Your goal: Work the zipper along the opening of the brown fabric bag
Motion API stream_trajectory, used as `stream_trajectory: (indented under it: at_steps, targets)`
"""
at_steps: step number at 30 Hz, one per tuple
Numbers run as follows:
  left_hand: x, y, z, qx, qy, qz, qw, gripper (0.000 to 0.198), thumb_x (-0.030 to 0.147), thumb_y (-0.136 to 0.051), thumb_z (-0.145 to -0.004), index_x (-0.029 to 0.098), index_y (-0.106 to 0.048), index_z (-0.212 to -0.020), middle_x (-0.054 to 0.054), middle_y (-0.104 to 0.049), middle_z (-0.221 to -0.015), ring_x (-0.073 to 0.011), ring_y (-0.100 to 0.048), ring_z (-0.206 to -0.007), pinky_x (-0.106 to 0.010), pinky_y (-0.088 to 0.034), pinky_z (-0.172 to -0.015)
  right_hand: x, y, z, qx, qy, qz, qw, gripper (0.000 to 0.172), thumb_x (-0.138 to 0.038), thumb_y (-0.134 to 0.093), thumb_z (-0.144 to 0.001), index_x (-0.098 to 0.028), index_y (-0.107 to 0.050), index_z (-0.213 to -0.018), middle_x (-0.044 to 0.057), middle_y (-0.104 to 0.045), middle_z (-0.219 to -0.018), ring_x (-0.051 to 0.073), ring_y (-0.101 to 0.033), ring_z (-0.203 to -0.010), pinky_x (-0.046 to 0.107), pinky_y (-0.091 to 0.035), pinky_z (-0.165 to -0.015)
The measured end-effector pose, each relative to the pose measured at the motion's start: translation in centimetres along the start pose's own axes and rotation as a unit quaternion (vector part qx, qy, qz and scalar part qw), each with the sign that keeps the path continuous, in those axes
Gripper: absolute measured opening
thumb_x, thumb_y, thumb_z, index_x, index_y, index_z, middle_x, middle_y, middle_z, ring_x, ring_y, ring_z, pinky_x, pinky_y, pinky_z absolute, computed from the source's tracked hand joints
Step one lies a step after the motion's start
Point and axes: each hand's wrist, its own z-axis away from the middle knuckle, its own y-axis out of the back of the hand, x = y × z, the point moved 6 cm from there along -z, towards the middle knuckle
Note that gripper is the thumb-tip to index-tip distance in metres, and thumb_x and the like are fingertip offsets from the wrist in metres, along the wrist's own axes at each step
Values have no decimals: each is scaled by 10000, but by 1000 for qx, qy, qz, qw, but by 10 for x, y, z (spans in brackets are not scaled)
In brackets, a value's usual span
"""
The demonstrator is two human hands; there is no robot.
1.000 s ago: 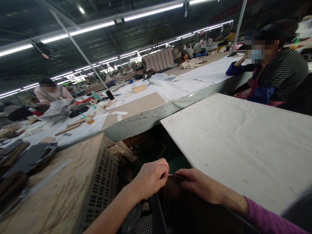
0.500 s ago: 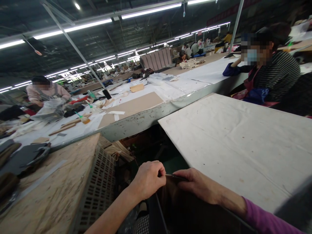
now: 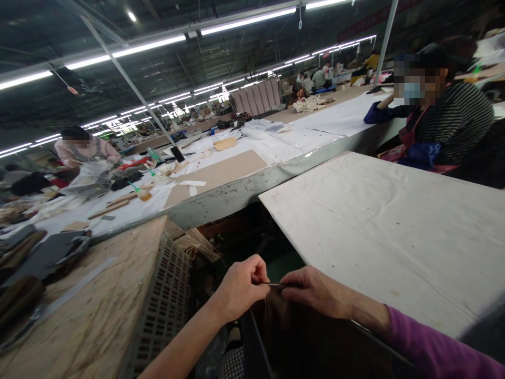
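Observation:
A dark brown piece of material, like leather or fabric, hangs over my lap with its top edge raised. My left hand pinches that edge between thumb and curled fingers. Close by on the right, my right hand, below a purple sleeve, grips the same edge with thumb and fingers pressed together. A short, thin stretch of the edge shows between the two hands. The lower part of the material is in deep shadow, so its full shape cannot be made out.
A pale-covered table stands at my right. On my left, a worn wooden board lies over a plastic crate. Beyond runs a long worktable with scraps and a glue bottle. A person in stripes sits at right.
My right fingers have drawn closed on the edge, nearer my left hand. My left hand keeps its pinch. The view has shifted slightly, so the surroundings appear a little further right.

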Motion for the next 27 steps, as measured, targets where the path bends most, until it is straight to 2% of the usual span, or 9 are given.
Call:
stream_trajectory:
  at_steps: [5,8,13,15,19,27]
  targets:
    - [-11,1,3,2,2,86,996,210,125,-635,-654,189,-459,-750,24,-645,-727,-115,-548,-637,-215,-403,-587,-3,-8,-14,-30,15,-15,999,265,-304,-512,-857,-154,-716,-935,-24,-564,-668,124,-466,-615,218,-344,-530]
    - [-13,4,8,-3,14,107,994,175,133,-627,-669,178,-489,-767,9,-643,-759,-125,-565,-679,-226,-413,-621,-5,-11,-16,-15,7,-27,999,249,-309,-507,-850,-147,-695,-844,-33,-499,-613,115,-424,-581,219,-313,-500]
    - [-21,10,23,-41,102,78,991,285,185,-657,-636,177,-553,-902,32,-624,-768,-131,-545,-677,-219,-380,-578,-10,-11,-14,36,-30,-7,999,237,-286,-499,-824,-149,-602,-661,-31,-416,-561,111,-395,-550,221,-282,-478]
    - [-24,16,29,-20,119,40,992,247,190,-629,-642,176,-567,-881,36,-613,-731,-128,-531,-648,-214,-355,-546,-12,-13,-14,39,-38,6,998,243,-288,-495,-820,-152,-585,-639,-27,-415,-555,115,-405,-548,223,-279,-473]
    - [-22,23,35,32,96,-43,994,108,171,-540,-684,168,-602,-773,27,-587,-630,-123,-491,-582,-216,-291,-501,-15,-18,-16,32,-32,26,999,237,-277,-483,-817,-154,-583,-641,-27,-402,-547,115,-398,-536,228,-266,-467]
    - [-18,26,35,16,46,-94,994,141,212,-540,-729,166,-671,-753,16,-636,-610,-124,-509,-550,-214,-317,-512,-11,-17,-18,32,-22,47,998,235,-285,-481,-821,-156,-603,-667,-27,-408,-556,121,-408,-558,230,-284,-490]
